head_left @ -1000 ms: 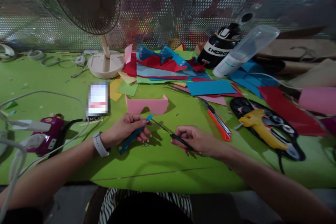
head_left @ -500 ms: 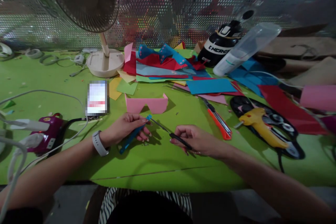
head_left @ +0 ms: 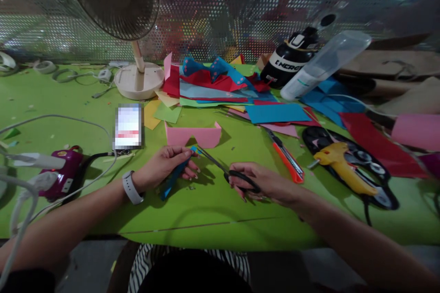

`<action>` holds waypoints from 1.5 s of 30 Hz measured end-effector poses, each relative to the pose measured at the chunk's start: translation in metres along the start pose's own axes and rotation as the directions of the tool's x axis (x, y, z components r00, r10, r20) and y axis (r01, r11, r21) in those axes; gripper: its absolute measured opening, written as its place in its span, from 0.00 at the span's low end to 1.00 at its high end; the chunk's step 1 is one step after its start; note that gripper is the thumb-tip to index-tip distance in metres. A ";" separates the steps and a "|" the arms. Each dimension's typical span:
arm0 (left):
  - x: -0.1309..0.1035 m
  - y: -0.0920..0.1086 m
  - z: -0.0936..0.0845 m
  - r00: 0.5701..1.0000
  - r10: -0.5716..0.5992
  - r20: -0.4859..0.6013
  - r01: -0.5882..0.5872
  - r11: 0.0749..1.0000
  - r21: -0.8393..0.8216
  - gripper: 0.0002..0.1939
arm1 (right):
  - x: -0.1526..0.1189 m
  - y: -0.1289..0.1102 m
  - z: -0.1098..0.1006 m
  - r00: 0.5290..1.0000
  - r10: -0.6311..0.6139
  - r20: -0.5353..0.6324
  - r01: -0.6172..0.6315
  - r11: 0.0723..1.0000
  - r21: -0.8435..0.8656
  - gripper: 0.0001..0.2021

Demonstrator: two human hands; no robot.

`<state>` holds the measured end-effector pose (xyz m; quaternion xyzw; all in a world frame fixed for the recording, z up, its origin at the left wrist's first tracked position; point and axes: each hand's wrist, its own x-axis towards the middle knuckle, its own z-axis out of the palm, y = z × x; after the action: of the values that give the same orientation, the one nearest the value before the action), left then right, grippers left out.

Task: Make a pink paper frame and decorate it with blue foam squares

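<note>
My left hand (head_left: 173, 161) pinches a narrow strip of blue paper (head_left: 171, 184), whose short end pokes out past the fingertips. My right hand (head_left: 252, 178) is closed round the black handles of a pair of scissors (head_left: 220, 165). Their blades point up and left, with the tips at the strip's end beside my left fingers. Whether the tips touch the paper I cannot tell. Just beyond my hands, pink paper glasses (head_left: 193, 135) stand upright on the green table (head_left: 206, 219).
To the right lie an orange box cutter (head_left: 285, 158) and a yellow glue gun (head_left: 343, 167) on a black holder. A phone (head_left: 128, 126), a purple power adapter (head_left: 63, 174) and cables are leftward. Coloured paper (head_left: 213, 91), a fan (head_left: 139, 80) and bottles (head_left: 288, 57) stand behind.
The scissors have turned in my right hand, so their handle loops show more and the blades appear wider. My left hand has tilted the blue strip slightly. The whole view has shifted a little.
</note>
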<state>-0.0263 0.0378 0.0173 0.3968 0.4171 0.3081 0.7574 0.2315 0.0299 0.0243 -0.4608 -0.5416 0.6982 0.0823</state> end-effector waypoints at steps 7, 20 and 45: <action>0.000 -0.001 -0.001 0.999 -0.007 0.037 0.007 1.000 0.002 0.09 | -0.002 -0.003 0.012 0.997 0.004 -0.073 -0.008 0.999 -0.047 0.26; 0.000 -0.001 -0.003 0.996 0.020 0.092 -0.024 0.999 0.038 0.11 | -0.002 -0.004 0.014 0.996 0.003 -0.084 -0.007 0.999 -0.040 0.26; 0.001 -0.001 -0.004 0.995 0.017 0.103 -0.021 0.999 0.039 0.08 | -0.002 -0.005 0.012 0.997 -0.008 -0.072 0.006 1.000 -0.026 0.26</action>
<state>-0.0290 0.0393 0.0148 0.4312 0.3799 0.2862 0.7667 0.2219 0.0223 0.0292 -0.4849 -0.5487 0.6739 0.0982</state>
